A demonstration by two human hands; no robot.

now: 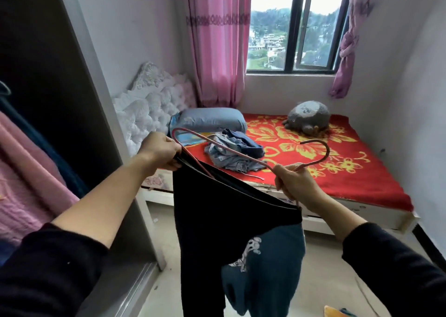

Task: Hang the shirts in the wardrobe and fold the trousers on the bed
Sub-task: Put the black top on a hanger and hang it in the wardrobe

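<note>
A black garment (217, 220) hangs in front of me, partly on a thin pink hanger (231, 151). My left hand (160, 153) grips the garment's upper edge together with one end of the hanger. My right hand (293, 184) holds the hanger below its hook, at the garment's other corner. A dark teal piece of clothing with a white print (265, 268) dangles behind the black garment. A heap of blue and denim clothes (231, 151) lies on the bed (337, 172), which has a red and yellow flowered cover. The open wardrobe (36, 135) is at my left with clothes hanging inside.
A blue pillow (210, 120) and a grey plush toy (307, 117) lie on the bed. Pink curtains (217, 41) frame the window (296, 24). The wardrobe's grey side panel (96, 99) stands between me and the headboard. Pale floor (325, 268) runs along the bed.
</note>
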